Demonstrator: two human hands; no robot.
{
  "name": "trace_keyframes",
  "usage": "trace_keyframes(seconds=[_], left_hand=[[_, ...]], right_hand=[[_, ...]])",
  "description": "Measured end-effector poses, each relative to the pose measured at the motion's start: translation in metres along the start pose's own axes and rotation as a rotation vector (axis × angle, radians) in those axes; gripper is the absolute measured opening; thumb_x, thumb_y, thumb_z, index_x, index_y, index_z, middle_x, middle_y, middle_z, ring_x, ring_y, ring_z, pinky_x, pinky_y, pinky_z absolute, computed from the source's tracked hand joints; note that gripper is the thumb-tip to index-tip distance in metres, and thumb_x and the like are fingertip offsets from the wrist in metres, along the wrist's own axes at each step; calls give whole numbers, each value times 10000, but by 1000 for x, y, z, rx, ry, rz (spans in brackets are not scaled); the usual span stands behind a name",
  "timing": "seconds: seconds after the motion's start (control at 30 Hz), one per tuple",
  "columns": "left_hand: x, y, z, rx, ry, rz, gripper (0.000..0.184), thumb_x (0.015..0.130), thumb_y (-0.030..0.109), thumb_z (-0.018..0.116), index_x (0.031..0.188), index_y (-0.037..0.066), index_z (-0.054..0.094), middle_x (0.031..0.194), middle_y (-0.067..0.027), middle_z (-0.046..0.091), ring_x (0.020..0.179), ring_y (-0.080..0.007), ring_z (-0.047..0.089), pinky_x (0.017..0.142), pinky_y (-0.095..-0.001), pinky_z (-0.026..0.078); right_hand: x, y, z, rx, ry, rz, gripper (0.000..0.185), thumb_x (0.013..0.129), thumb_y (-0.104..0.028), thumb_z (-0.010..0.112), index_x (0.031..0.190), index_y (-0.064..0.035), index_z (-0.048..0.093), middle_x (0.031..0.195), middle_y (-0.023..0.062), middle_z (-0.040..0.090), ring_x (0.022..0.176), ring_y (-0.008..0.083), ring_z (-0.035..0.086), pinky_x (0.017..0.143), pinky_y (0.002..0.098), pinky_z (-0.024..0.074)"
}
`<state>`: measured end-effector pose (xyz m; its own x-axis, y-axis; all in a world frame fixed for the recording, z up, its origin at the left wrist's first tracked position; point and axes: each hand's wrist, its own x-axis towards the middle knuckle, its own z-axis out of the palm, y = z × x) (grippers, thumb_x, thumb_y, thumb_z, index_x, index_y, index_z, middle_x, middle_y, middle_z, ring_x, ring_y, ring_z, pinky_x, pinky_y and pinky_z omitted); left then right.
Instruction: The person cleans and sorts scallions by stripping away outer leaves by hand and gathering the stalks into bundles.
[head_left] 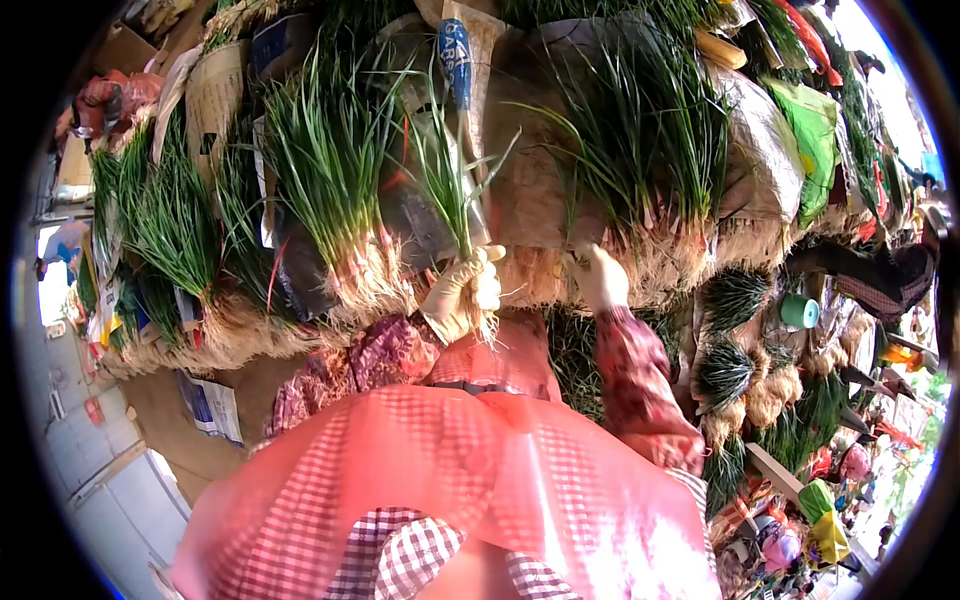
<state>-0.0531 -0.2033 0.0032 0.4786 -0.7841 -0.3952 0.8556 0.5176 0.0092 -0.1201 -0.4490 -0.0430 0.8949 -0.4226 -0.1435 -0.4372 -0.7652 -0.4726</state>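
In a pale glove, my left hand (462, 293) is closed around a small bunch of green stalks (447, 190); its roots hang below the fingers. My right hand (603, 278), also gloved, is at the front edge of the work surface, beside the roots of a larger dark green bunch (640, 130). Its fingers look bent together, and whatever they may hold is too small to make out. A big bunch of green stalks with pale roots (335, 190) lies left of my left hand. Brown sheeting (530, 180) lies between the hands.
More bunches (170, 215) line the left side. A green bag (808, 140) and white plastic sheet (762, 150) lie at the right. Below right are root bundles (725, 375), a teal cup (798, 311) and a wooden bar (775, 472). A red apron (440, 460) covers my front.
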Motion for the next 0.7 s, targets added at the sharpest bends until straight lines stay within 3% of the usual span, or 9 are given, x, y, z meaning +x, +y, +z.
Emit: trace_keyframes(seconds=[0.07, 0.17, 0.27, 0.33, 0.4, 0.47, 0.57, 0.6, 0.7], left_hand=[[7, -3, -8, 52, -12, -43, 329, 892, 181, 609, 1159, 5, 533, 597, 44, 433, 531, -68, 419, 506, -216, 378], [4, 0, 10, 7, -29, -45, 299, 914, 192, 567, 1162, 30, 535, 568, 45, 416, 517, -77, 397, 519, -242, 358], [-4, 7, 4, -14, -67, -50, 321, 918, 172, 551, 1201, 34, 487, 585, 35, 424, 545, -93, 408, 557, -269, 365], [-1, 5, 0, -34, -24, -21, 364, 893, 171, 592, 1206, 1, 515, 595, 34, 407, 543, -82, 366, 537, -230, 349], [7, 0, -5, 0, -12, -36, 352, 907, 156, 564, 1216, 14, 473, 593, 26, 373, 540, -84, 359, 541, -241, 332], [14, -10, 3, 29, 29, -69, 321, 911, 145, 556, 1195, 7, 499, 590, 33, 389, 534, -78, 370, 534, -228, 353], [20, -19, 9, 176, 121, -93, 300, 933, 171, 530, 1187, 13, 515, 594, 27, 426, 538, -87, 405, 535, -233, 379], [22, -19, 8, 182, 99, -103, 301, 940, 181, 521, 1188, 11, 515, 597, 25, 435, 538, -91, 416, 530, -242, 394], [21, -19, 10, 280, 162, -107, 312, 944, 184, 517, 1201, 8, 511, 620, 28, 462, 569, -96, 470, 552, -243, 438]], right_hand=[[39, -10, 18, -11, -151, 199, 276, 806, -354, 648, 906, -98, 673, 848, 132, 675, 797, 292, 651, 741, 374, 519], [31, -4, 15, -91, -309, -91, 200, 823, -271, 601, 883, -92, 666, 826, 132, 676, 767, 273, 656, 749, 367, 524], [-8, -20, -55, -369, -1010, -67, 194, 838, -286, 601, 933, -124, 651, 830, 85, 670, 689, 189, 652, 692, 311, 548], [-3, 31, -38, -1003, -585, -422, 226, 847, -228, 602, 1040, -111, 621, 800, 101, 632, 659, 178, 621, 567, 279, 537], [40, 48, -60, -222, -2, -182, 239, 860, -214, 602, 1086, -136, 612, 880, 94, 613, 699, 141, 613, 527, 254, 528], [75, 28, -75, -564, -58, 60, 292, 832, -249, 644, 1104, -143, 618, 1020, 99, 596, 789, 142, 624, 563, 268, 536], [106, 43, -71, -531, -130, -38, 333, 795, -256, 685, 1095, -124, 626, 1097, 85, 570, 866, 129, 624, 608, 280, 541], [106, 39, -80, -403, -57, -86, 393, 757, -296, 728, 1086, -101, 634, 977, 74, 613, 808, 123, 631, 636, 276, 534], [84, 24, -114, 734, -337, 390, 272, 828, -151, 675, 1076, -43, 636, 740, 19, 645, 513, 62, 521, 490, 198, 447]])
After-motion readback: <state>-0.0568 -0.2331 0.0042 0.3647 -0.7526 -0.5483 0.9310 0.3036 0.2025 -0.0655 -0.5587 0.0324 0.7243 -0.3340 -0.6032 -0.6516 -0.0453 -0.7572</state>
